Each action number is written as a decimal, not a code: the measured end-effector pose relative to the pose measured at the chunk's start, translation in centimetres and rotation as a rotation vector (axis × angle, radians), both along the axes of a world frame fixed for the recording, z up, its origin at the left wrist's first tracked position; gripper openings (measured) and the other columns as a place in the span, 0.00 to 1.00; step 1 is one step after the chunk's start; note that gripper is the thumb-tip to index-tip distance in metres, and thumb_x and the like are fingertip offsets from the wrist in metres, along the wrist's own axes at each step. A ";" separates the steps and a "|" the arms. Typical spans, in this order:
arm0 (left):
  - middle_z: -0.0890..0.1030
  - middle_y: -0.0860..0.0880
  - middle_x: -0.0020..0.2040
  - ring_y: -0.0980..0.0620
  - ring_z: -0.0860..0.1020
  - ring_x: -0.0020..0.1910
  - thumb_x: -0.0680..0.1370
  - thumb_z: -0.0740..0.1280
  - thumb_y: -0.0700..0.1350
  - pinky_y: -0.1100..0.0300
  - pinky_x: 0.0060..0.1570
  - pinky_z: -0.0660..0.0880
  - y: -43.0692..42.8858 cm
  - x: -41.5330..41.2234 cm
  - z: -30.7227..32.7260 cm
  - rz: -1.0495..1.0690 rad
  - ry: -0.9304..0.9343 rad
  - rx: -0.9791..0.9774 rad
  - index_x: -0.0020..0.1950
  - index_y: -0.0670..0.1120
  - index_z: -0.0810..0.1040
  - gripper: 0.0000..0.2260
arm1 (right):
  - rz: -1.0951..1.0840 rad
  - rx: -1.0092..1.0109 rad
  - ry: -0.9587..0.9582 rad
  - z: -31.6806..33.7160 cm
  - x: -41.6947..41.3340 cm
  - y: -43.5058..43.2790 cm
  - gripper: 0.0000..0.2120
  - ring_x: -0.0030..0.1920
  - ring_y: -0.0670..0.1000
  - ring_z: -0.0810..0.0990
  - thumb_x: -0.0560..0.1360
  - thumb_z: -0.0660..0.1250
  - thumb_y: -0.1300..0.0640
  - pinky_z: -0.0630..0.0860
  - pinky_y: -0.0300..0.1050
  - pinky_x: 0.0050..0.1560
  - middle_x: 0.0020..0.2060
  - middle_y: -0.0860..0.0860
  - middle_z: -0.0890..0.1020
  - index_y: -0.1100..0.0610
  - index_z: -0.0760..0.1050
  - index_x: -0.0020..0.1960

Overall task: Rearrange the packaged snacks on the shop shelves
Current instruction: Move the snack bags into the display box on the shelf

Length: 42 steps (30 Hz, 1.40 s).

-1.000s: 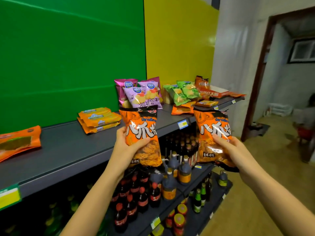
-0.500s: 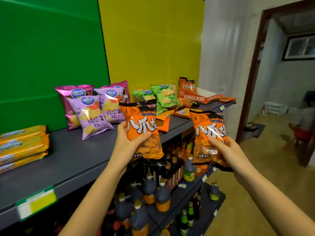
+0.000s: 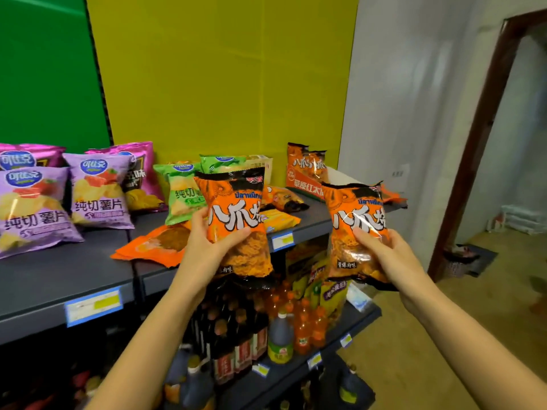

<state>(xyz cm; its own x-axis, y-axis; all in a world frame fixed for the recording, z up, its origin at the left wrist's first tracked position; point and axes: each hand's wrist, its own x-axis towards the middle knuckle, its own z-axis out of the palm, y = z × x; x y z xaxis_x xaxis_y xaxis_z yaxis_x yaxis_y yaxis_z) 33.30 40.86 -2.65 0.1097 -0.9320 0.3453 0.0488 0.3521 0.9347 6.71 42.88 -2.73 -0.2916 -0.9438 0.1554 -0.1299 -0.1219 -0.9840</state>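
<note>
My left hand (image 3: 204, 247) grips an orange snack bag (image 3: 236, 214) upright in front of the top shelf (image 3: 74, 270). My right hand (image 3: 387, 255) holds a second, matching orange snack bag (image 3: 355, 229) out past the shelf's right end. On the shelf lie purple chip bags (image 3: 97, 193), green chip bags (image 3: 183, 190), flat orange packets (image 3: 154, 244) and yellow packets (image 3: 278, 220). More of the same orange bags stand in a red display box (image 3: 305, 184) at the far right of the shelf.
Below the top shelf stand dark sauce bottles (image 3: 236, 344), orange drink bottles (image 3: 305, 327) and yellow snack packs (image 3: 325, 288). A doorway (image 3: 473, 161) opens at the right, with open floor (image 3: 444, 335) beside the shelves. Green and yellow panels back the shelf.
My view has shifted right along the shelf; the purple and green chip bags now sit closer and further left. Both hands keep their orange bags, carried nearer the red display box.
</note>
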 end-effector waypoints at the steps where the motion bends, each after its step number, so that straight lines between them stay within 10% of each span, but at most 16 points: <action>1: 0.76 0.49 0.63 0.52 0.78 0.56 0.69 0.73 0.43 0.61 0.47 0.76 -0.5 -1.6 0.0 0.002 0.004 0.008 0.70 0.48 0.62 0.33 | 0.014 -0.003 -0.012 0.1 -1.4 -0.7 0.27 0.50 0.51 0.81 0.71 0.69 0.46 0.76 0.42 0.44 0.55 0.53 0.80 0.56 0.67 0.66; 16: 0.80 0.51 0.54 0.53 0.80 0.49 0.70 0.72 0.43 0.60 0.42 0.75 -13.4 -20.6 -0.1 0.010 0.081 0.130 0.68 0.50 0.63 0.29 | 0.140 0.095 -0.037 -0.9 -19.1 -16.2 0.16 0.51 0.55 0.82 0.73 0.68 0.49 0.78 0.50 0.54 0.49 0.52 0.82 0.53 0.71 0.58; 42: 0.77 0.47 0.59 0.51 0.77 0.54 0.73 0.69 0.41 0.54 0.53 0.76 -42.3 -33.8 8.1 0.418 0.141 -0.085 0.69 0.46 0.62 0.28 | 0.553 -0.073 -0.162 10.1 -29.2 -50.9 0.19 0.39 0.45 0.82 0.73 0.66 0.50 0.76 0.35 0.31 0.43 0.48 0.83 0.54 0.73 0.62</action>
<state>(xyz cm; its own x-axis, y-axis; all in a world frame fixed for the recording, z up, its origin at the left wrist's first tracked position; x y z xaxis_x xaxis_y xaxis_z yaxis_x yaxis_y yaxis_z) -0.55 -1.40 5.46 0.5227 -0.7663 0.3736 0.0109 0.4442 0.8959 -22.53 -8.01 7.35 0.2163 -0.9512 0.2201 0.1240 -0.1969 -0.9726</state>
